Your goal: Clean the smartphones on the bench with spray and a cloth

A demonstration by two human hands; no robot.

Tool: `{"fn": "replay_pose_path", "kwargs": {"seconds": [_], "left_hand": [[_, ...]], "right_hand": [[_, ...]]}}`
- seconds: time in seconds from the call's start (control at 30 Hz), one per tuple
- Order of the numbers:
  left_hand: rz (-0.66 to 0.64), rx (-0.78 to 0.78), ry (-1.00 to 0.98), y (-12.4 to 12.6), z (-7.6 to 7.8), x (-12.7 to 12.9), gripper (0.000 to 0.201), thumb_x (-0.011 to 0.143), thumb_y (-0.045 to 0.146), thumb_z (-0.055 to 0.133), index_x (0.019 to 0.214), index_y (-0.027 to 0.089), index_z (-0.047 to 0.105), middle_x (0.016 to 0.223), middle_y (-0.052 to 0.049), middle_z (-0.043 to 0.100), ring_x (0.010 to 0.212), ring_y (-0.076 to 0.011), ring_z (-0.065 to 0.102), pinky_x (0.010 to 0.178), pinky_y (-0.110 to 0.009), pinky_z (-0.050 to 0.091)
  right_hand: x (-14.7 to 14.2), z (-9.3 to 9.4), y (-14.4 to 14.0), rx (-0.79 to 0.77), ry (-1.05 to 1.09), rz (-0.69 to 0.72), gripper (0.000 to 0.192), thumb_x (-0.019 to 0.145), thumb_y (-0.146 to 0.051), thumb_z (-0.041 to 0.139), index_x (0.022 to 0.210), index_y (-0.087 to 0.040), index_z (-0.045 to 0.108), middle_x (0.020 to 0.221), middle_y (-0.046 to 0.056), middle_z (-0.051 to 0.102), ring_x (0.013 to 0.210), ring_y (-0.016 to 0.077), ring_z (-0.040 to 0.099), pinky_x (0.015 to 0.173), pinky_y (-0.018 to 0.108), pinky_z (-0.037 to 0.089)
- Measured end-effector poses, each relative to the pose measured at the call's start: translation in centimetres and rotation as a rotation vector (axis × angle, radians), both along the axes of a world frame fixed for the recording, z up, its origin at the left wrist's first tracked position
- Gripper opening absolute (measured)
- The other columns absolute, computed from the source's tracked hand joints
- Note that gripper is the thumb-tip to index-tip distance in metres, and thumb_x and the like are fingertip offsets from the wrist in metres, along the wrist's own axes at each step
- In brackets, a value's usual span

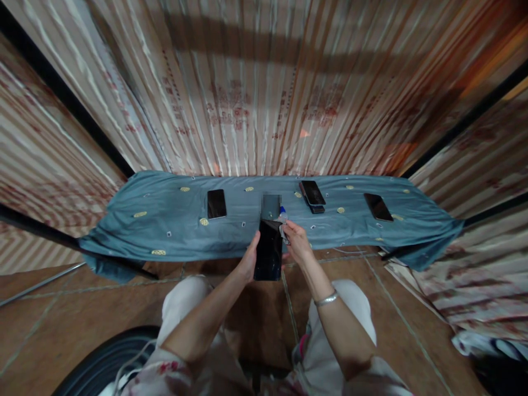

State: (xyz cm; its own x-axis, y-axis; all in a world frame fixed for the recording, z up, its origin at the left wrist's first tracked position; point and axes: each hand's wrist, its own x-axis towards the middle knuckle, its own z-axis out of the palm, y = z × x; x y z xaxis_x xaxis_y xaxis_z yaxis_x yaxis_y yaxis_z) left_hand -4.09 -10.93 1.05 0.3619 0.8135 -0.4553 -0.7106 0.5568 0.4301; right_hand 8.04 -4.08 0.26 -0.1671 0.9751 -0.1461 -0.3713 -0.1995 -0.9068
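In the head view my left hand (248,263) grips the left side of a large dark smartphone (268,256), held tilted above my lap. Its black screen faces me. My right hand (297,241) is closed at the phone's upper right corner, pinching a small crumpled greyish-white cloth (284,233). Just above those fingers shows a small blue piece (282,210); whether it belongs to what I hold, I cannot tell. Beyond the phone's top edge, a flat rectangular thing (271,206) on the table is blurred.
A blue-green patterned cloth (185,236) covers the long table. A dark phone (216,204) lies to the left, stacked phones (313,193) right of centre, another phone (378,207) farther right. Curtains (247,110) and black poles (70,91) surround it. A black round object (111,352) is lower left.
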Motion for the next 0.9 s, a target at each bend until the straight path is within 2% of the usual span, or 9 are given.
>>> {"fn": "replay_pose_path", "kwargs": {"seconds": [0.1, 0.2, 0.3, 0.4, 0.57, 0.73, 0.9], "left_hand": [[-0.032, 0.009, 0.019, -0.2, 0.1, 0.3, 0.065, 0.083, 0.064, 0.036, 0.113, 0.013, 0.062, 0.105, -0.016, 0.069, 0.084, -0.0295, 0.069, 0.068, -0.043, 0.055], [-0.035, -0.011, 0.083, -0.2, 0.0, 0.5, 0.065, 0.084, 0.063, 0.035, 0.111, 0.011, 0.063, 0.102, -0.017, 0.07, 0.078, -0.0277, 0.069, 0.065, -0.041, 0.055], [-0.005, -0.048, 0.155, -0.1, -0.2, 0.7, 0.066, 0.084, 0.063, 0.035, 0.109, 0.01, 0.064, 0.094, -0.017, 0.071, 0.074, -0.0268, 0.069, 0.063, -0.04, 0.055], [0.026, -0.061, 0.136, 0.1, -0.5, 0.7, 0.07, 0.081, 0.067, 0.036, 0.111, 0.011, 0.064, 0.089, -0.016, 0.072, 0.078, -0.0281, 0.069, 0.066, -0.039, 0.055], [0.097, -0.035, 0.077, 0.3, -0.2, 0.7, 0.064, 0.085, 0.063, 0.033, 0.121, 0.018, 0.061, 0.102, -0.012, 0.071, 0.097, -0.0276, 0.066, 0.082, -0.038, 0.052], [0.149, 0.001, 0.06, 0.3, -0.3, 0.7, 0.061, 0.086, 0.06, 0.033, 0.129, 0.022, 0.055, 0.116, -0.009, 0.066, 0.114, -0.026, 0.058, 0.096, -0.039, 0.045], [0.35, 0.078, 0.12, 0.4, -1.0, 0.6, 0.048, 0.089, 0.046, 0.043, 0.132, 0.027, 0.051, 0.128, -0.003, 0.059, 0.129, -0.0189, 0.044, 0.103, -0.029, 0.038]], "right_hand": [[0.5, -0.2, 1.4, 0.135, -0.096, -0.041, 0.046, 0.065, -0.042, 0.067, 0.102, -0.016, 0.064, 0.078, 0.002, 0.071, 0.067, 0.0147, 0.062, 0.063, 0.025, 0.049], [0.9, 0.2, 2.0, 0.392, -0.405, -0.081, 0.041, 0.077, -0.041, 0.057, 0.11, -0.017, 0.064, 0.098, 0.006, 0.071, 0.087, 0.0191, 0.065, 0.08, 0.033, 0.051], [0.8, 0.7, 1.3, 0.744, -0.747, -0.012, 0.036, 0.087, -0.027, 0.043, 0.117, -0.018, 0.062, 0.119, 0.009, 0.064, 0.111, 0.0209, 0.058, 0.098, 0.039, 0.043], [0.2, 0.9, -0.2, 0.95, -0.952, 0.084, 0.044, 0.089, -0.015, 0.033, 0.129, -0.014, 0.053, 0.131, 0.012, 0.056, 0.125, 0.0205, 0.048, 0.107, 0.043, 0.036], [-0.8, 0.3, -2.3, 1.018, -1.063, 0.054, 0.055, 0.087, -0.006, 0.026, 0.142, -0.008, 0.033, 0.145, 0.017, 0.038, 0.138, 0.0205, 0.029, 0.11, 0.046, 0.032], [-1.5, -0.3, -3.4, 1.038, -1.066, 0.03, 0.062, 0.085, -0.003, 0.026, 0.146, -0.011, 0.02, 0.151, 0.014, 0.026, 0.141, 0.0206, 0.019, 0.113, 0.046, 0.029], [-2.3, -0.6, -3.8, 1.081, -1.066, 0.031, 0.064, 0.086, -0.002, 0.027, 0.148, -0.012, 0.014, 0.153, 0.013, 0.021, 0.142, 0.0211, 0.013, 0.113, 0.047, 0.028]]}}
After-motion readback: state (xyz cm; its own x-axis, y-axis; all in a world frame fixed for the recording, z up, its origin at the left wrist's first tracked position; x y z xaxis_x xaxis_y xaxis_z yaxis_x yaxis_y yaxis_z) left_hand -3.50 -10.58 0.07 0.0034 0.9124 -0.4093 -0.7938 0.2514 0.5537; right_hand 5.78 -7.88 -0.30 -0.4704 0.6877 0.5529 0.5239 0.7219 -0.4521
